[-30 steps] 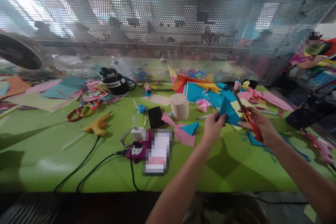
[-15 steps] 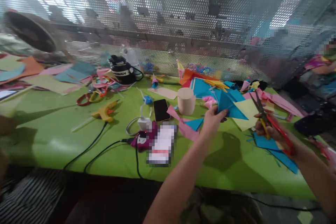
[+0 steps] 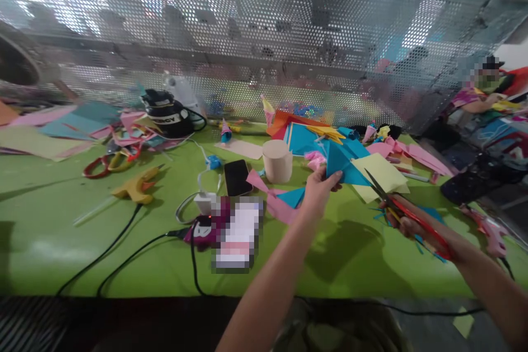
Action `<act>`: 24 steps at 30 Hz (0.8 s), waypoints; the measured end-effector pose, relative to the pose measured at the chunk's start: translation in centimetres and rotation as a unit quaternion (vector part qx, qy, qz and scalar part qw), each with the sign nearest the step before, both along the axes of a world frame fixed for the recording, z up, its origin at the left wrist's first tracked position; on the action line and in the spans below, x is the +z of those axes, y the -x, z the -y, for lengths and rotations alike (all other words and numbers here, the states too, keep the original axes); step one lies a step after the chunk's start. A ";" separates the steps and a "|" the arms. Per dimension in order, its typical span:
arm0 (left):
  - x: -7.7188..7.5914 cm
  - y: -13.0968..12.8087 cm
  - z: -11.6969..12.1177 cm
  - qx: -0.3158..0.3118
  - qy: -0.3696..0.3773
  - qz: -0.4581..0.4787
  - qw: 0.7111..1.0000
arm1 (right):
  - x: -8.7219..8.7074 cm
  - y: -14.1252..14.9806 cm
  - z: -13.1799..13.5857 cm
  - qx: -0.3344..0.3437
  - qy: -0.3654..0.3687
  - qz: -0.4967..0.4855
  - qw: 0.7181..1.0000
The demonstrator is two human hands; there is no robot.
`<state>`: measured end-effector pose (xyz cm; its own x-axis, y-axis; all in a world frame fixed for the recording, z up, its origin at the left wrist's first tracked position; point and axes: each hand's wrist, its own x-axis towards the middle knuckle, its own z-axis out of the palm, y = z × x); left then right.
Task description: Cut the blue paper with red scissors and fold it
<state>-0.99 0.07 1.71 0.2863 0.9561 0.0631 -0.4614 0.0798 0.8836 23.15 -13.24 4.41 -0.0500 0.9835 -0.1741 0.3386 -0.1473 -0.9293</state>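
- Left hand (image 3: 324, 184): thumb and fingers pinched together on the left edge of a pointed blue paper piece (image 3: 344, 168), raised over the tabletop (image 3: 338, 280).
- Right hand (image 3: 416, 225): fingers curled around red-and-yellow-handled scissors (image 3: 408, 210), blades pointing up and left toward the blue paper piece; whether blade and paper touch cannot be told.
- Pale yellow sheets (image 3: 385, 173): on the tabletop, partly behind the blue paper piece and the blades.
- Blue paper scraps (image 3: 435, 214): on the tabletop, partly hidden by the right hand.
- Pink paper (image 3: 280, 212): left of the left hand, a blue paper triangle (image 3: 291, 197) lying upon it.
- Cream cylinder (image 3: 278, 162): upright, beyond the pink paper.
- Dark-screened phone (image 3: 238, 177): flat, left of the cylinder.
- Light-screened phone (image 3: 239, 236): nearer the front edge, image blurred, beside a purple power strip (image 3: 204, 236).
- Yellow glue gun (image 3: 134, 190): at left, on its side, clear stick protruding from the rear.
- Pink glue gun (image 3: 493, 234): far right, corded.
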 end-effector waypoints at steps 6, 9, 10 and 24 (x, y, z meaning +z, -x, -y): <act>-0.3 -0.1 -0.2 0.011 -0.007 -0.027 1.000 | 0.3 0.7 0.2 0.007 0.008 0.000 1.000; -0.3 -0.1 -0.2 0.009 -0.014 -0.037 0.999 | 0.3 1.0 0.1 0.006 0.005 0.007 1.000; -0.3 -0.1 -0.1 0.008 -0.015 -0.038 0.999 | 0.3 1.0 0.1 0.005 0.004 0.008 1.000; -0.1 -0.1 0.1 -0.001 -0.010 -0.025 1.000 | 0.3 1.0 -0.4 -0.003 0.020 -0.001 1.000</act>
